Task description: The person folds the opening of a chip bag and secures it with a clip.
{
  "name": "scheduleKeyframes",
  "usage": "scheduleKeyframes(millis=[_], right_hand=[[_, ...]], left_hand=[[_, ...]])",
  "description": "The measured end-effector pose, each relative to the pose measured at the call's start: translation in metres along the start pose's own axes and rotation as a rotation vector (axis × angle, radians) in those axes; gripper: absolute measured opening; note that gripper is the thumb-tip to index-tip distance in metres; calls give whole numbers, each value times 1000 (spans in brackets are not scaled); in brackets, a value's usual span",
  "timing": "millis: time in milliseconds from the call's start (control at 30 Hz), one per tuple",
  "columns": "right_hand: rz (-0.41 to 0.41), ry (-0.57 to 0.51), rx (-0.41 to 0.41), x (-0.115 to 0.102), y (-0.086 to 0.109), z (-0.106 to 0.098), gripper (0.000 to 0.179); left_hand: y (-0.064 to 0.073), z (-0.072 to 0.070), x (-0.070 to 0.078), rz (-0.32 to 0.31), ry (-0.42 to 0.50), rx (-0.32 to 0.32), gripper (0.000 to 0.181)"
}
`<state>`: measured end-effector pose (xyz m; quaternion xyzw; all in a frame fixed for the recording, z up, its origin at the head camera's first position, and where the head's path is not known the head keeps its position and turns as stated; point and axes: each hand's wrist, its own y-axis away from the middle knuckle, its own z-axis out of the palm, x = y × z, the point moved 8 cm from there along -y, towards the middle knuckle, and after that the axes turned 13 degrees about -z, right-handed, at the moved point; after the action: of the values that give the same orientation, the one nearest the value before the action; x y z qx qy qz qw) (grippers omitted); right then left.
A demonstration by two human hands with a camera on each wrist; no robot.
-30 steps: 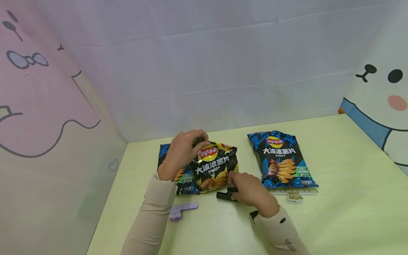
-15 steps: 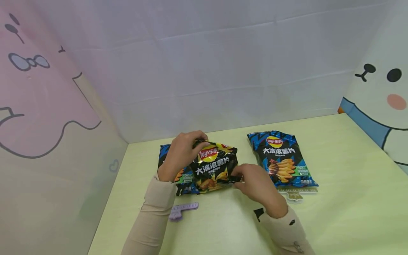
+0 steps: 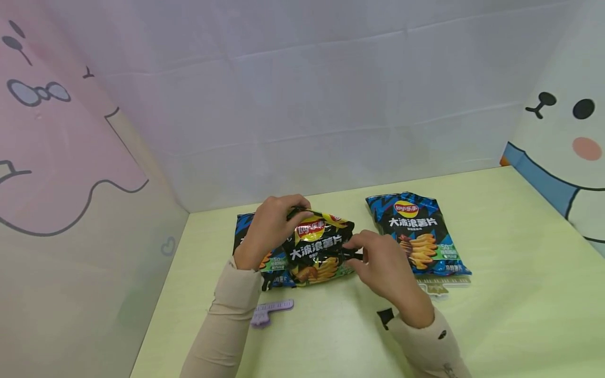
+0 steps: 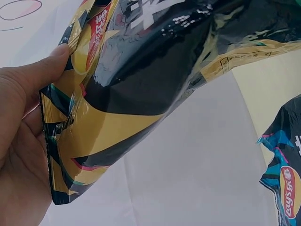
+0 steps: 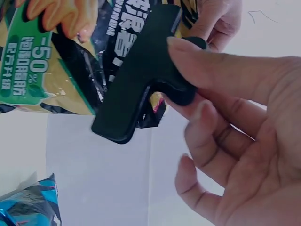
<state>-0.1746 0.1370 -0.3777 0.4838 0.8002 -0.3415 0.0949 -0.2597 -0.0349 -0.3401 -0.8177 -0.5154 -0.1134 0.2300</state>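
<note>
A yellow-and-black chip bag [image 3: 314, 247] stands propped up near the middle of the table. My left hand [image 3: 270, 228] pinches its folded top edge, thumb on the printed front in the left wrist view. Between the thumb and fingers of my right hand [image 3: 385, 265] is a black bag clip [image 5: 134, 77], held by its grip tabs. The clip's long bar is in front of the bag's face in the right wrist view; whether it touches the bag I cannot tell. The other fingers of that hand are loosely curled.
Behind my left hand, partly hidden, is a blue-and-black chip bag [image 3: 243, 223]. Another blue chip bag [image 3: 411, 236] lies to the right, over a gold-and-clear clip [image 3: 437, 287]. A purple clip [image 3: 269, 312] lies in front. Fabric walls border the pale green table [image 3: 496, 325].
My right hand has lifted the black clip off the table and raised it in front of the yellow-and-black bag. The left hand keeps its hold on the bag's top.
</note>
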Motion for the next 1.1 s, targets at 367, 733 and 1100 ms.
scheduleKeyframes(millis=[367, 733, 1100], right_hand=[[-103, 20, 230, -9, 3, -23, 28], [-155, 20, 377, -15, 6, -34, 31], [-110, 28, 457, -11, 6, -40, 29]], left_hand=[[3, -1, 6, 35, 3, 8, 11], [5, -1, 9, 64, -4, 19, 11], [9, -2, 12, 58, -21, 20, 11]])
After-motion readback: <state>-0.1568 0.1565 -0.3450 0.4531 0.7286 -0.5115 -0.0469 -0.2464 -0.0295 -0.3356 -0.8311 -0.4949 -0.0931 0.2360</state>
